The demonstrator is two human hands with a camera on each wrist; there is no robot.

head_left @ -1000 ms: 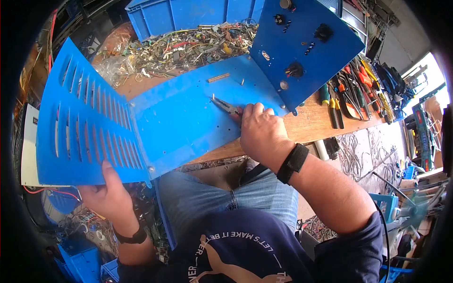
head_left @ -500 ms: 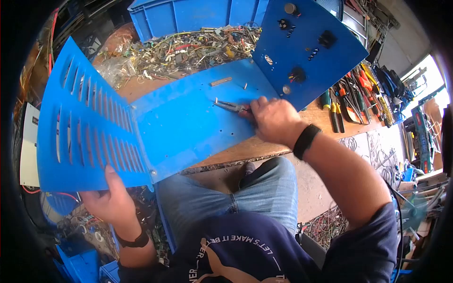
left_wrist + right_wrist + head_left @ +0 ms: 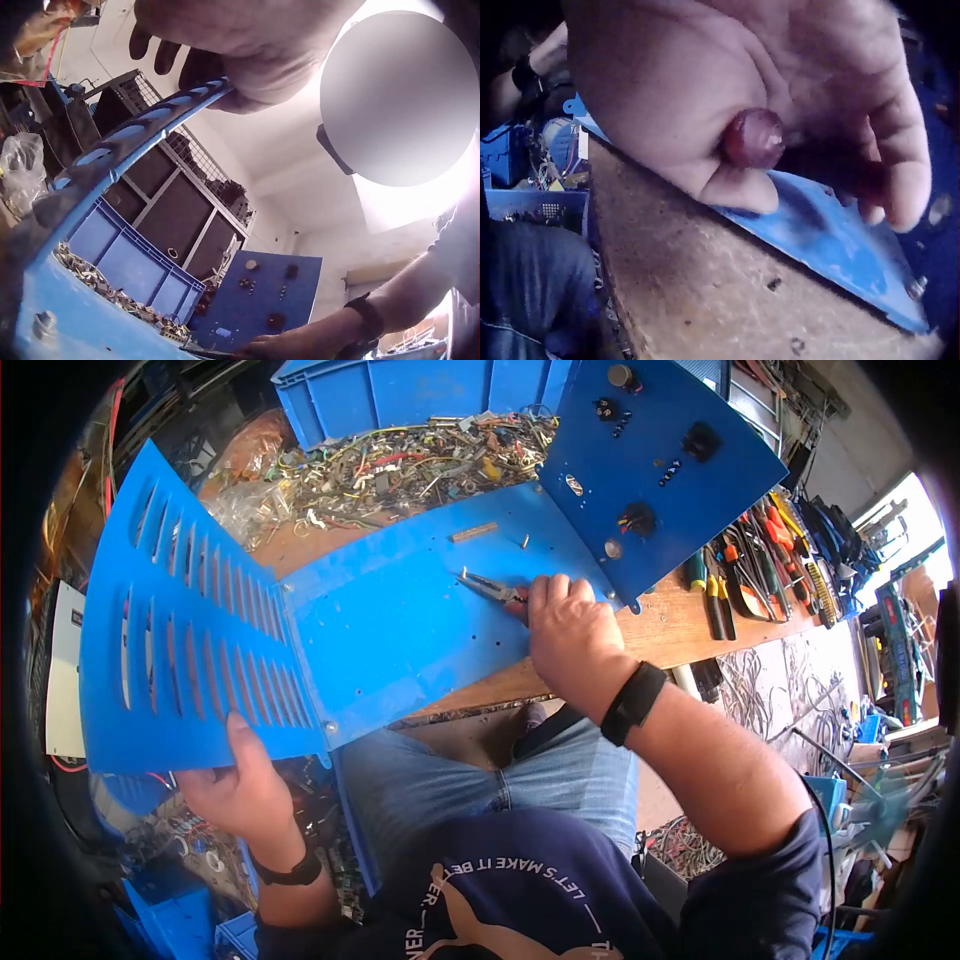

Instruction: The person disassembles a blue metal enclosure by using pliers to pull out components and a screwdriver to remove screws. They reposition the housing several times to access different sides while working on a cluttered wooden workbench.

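A bent blue sheet-metal panel [image 3: 400, 620] lies across the bench, with a slotted side [image 3: 185, 670] rising at its left and a darker upright side [image 3: 655, 450] at its right. My left hand [image 3: 240, 785] grips the lower edge of the slotted side, thumb on its face. In my right hand [image 3: 575, 625] are long-nose pliers [image 3: 488, 588], held low over the middle of the panel. Their tips are right at a small metal post [image 3: 463, 571]. The right wrist view shows a rounded red handle end [image 3: 754, 139] poking out of the palm.
A similar short post [image 3: 525, 541] and a thin brownish strip [image 3: 474, 532] are on the panel. Behind it, a heap of scrap parts [image 3: 400, 470] lies before a blue crate [image 3: 420, 400]. Several hand tools [image 3: 745, 575] lie right of the upright side, on the wooden bench [image 3: 660, 630].
My right hand swings outward at the wrist and then partly back, with the pliers' tips staying by the same post. The left hand keeps its grip on the slotted side.
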